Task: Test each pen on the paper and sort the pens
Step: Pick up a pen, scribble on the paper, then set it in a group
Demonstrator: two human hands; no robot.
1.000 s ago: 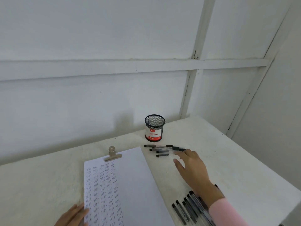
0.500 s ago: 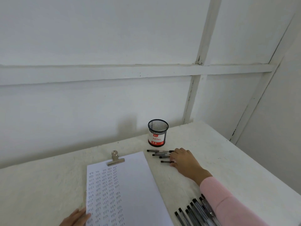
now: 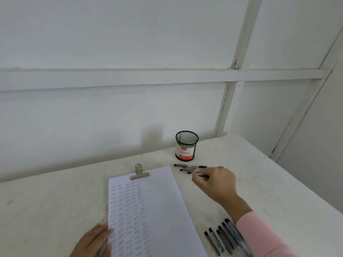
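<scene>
A person at a white table reaches the right hand into a small cluster of black-capped pens lying just in front of a black mesh pen cup with a red-and-white label. The fingers curl down over the nearest pen of the cluster; motion blur hides the fingertips, so whether they grip that pen or only touch it cannot be told.

The left hand lies with straight fingers at the near left edge of the paper, its fingertips on the sheet. The paper is held at its far end by a metal bulldog clip and lies between the two hands. Columns of short pen marks cover its left half; its right half is blank.

A second group of pens lies side by side at the near right, just beside the paper's right edge and partly under the person's pink sleeve. The cup stands near the white panelled wall, well apart from this second group.
</scene>
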